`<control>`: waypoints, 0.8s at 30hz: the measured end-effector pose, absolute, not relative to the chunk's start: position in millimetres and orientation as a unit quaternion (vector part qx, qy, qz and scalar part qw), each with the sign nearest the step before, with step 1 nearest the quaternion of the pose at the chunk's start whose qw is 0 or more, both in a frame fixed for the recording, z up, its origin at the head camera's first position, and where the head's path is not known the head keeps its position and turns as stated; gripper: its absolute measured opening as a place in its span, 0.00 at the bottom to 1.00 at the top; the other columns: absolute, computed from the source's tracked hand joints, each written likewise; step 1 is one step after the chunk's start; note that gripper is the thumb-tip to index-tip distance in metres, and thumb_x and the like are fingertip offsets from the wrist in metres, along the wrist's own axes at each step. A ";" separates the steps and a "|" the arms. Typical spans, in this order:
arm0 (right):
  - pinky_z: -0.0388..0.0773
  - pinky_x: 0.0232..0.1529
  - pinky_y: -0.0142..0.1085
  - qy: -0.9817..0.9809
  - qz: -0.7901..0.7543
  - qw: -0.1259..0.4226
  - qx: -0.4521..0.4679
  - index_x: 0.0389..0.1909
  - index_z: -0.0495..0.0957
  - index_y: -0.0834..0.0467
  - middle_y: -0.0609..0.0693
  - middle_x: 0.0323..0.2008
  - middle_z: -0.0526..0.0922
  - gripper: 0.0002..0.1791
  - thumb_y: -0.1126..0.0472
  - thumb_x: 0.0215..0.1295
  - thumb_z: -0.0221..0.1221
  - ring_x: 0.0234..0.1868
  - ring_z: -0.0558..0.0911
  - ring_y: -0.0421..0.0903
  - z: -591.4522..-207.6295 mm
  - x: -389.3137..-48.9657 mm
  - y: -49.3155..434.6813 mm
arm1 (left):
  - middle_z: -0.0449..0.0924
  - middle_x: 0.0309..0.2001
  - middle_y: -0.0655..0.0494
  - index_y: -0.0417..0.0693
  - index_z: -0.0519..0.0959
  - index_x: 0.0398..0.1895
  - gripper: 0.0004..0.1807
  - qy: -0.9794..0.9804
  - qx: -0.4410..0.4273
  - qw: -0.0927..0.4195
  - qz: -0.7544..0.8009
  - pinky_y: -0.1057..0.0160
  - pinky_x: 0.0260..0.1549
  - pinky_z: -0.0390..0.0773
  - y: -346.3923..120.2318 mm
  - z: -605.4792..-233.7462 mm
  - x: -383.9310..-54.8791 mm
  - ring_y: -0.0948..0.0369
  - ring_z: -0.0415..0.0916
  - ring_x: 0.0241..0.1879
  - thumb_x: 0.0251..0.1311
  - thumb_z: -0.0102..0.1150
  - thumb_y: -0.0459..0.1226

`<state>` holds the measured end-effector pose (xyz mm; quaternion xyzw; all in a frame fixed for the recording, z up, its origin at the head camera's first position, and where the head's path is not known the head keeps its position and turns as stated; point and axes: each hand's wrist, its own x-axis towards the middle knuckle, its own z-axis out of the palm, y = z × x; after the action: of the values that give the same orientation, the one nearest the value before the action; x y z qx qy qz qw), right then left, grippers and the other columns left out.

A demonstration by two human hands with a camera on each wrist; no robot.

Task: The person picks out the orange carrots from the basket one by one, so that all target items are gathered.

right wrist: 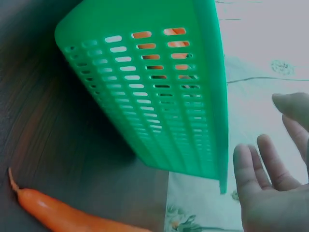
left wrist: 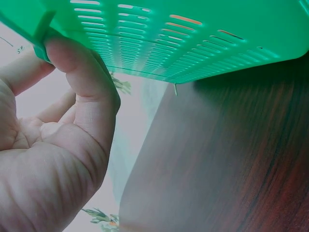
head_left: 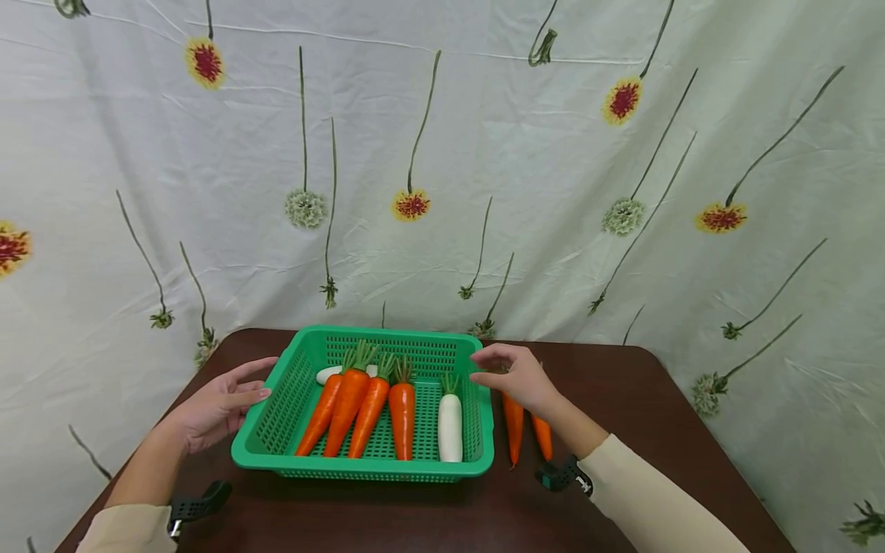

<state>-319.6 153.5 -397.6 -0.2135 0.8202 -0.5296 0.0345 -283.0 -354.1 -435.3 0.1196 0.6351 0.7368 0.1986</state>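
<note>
A green plastic basket (head_left: 359, 463) holds several orange carrots (head_left: 349, 401) with green tops on its left and middle. One white radish (head_left: 450, 430) lies along its right side; another white piece (head_left: 329, 374) is partly hidden behind the carrots. At the left rim is my left hand (head_left: 217, 403), its thumb (left wrist: 63, 50) against the rim and its fingers extended. My right hand (head_left: 518, 376) hovers beside the right rim with fingers loosely bent; a gap separates it from the basket in the right wrist view. Neither hand holds anything.
Two carrots lie on the dark brown table (head_left: 615, 430) right of the basket, one carrot (head_left: 513, 428) nearer to it and the other (head_left: 542, 436) under my right forearm. A white flower-print cloth (head_left: 387, 153) hangs behind the table. Each wrist wears a black strap (head_left: 200, 503).
</note>
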 end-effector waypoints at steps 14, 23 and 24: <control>0.83 0.58 0.48 0.814 -0.515 0.147 -0.224 0.58 0.83 0.54 0.60 0.63 0.80 0.20 0.56 0.66 0.69 0.58 0.84 0.51 -382.6 -323.5 123.8 | 0.85 0.55 0.56 0.67 0.63 0.72 0.28 0.621 0.140 0.207 0.743 0.51 0.48 0.87 -354.5 -434.9 -283.3 0.55 0.88 0.49 0.78 0.45 0.27; 0.82 0.61 0.54 0.824 -0.492 0.203 -0.196 0.56 0.84 0.48 0.52 0.57 0.82 0.20 0.55 0.62 0.72 0.52 0.85 0.51 -372.2 -331.8 99.3 | 0.85 0.56 0.57 0.65 0.61 0.73 0.29 0.623 0.140 0.206 0.741 0.51 0.49 0.87 -355.3 -435.2 -283.2 0.55 0.88 0.50 0.78 0.44 0.28; 0.82 0.60 0.54 0.824 -0.488 0.208 -0.199 0.56 0.84 0.48 0.53 0.58 0.82 0.20 0.56 0.62 0.72 0.54 0.85 0.51 -371.8 -332.6 96.7 | 0.85 0.56 0.57 0.65 0.60 0.74 0.29 0.626 0.137 0.205 0.739 0.51 0.49 0.87 -355.3 -435.1 -283.3 0.55 0.88 0.50 0.78 0.44 0.28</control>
<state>-332.6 96.7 -371.8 -0.1988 0.8243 -0.4875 0.2080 -283.3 -355.3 -435.1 0.1372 0.6264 0.7393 0.2053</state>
